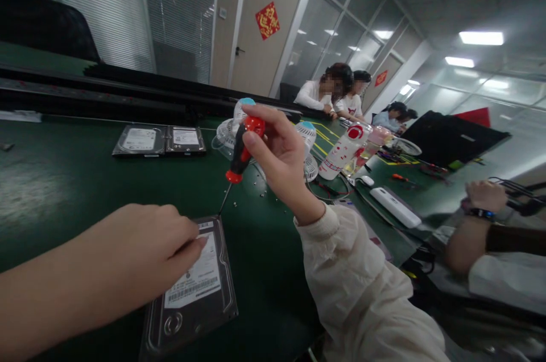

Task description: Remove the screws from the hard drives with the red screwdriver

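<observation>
A hard drive (226, 288) with a white label lies on the green table in front of me. My left hand (149, 248) rests over its left side, fingers curled and thumb on the label; part of the drive is hidden beneath. In my right hand (281, 151) is a red and black screwdriver (239, 160), held by the handle between thumb and fingers. Its thin shaft slants down, and the tip meets the drive's far right corner. Several tiny screws (235, 204) are scattered on the table just beyond the drive.
Two more hard drives (140, 139) lie side by side at the back left. Small white fans (307, 137), a white bottle (344, 151), cables and a power strip (395, 207) stand to the right. Another person's arm (464, 242) is at the right edge; people sit farther back.
</observation>
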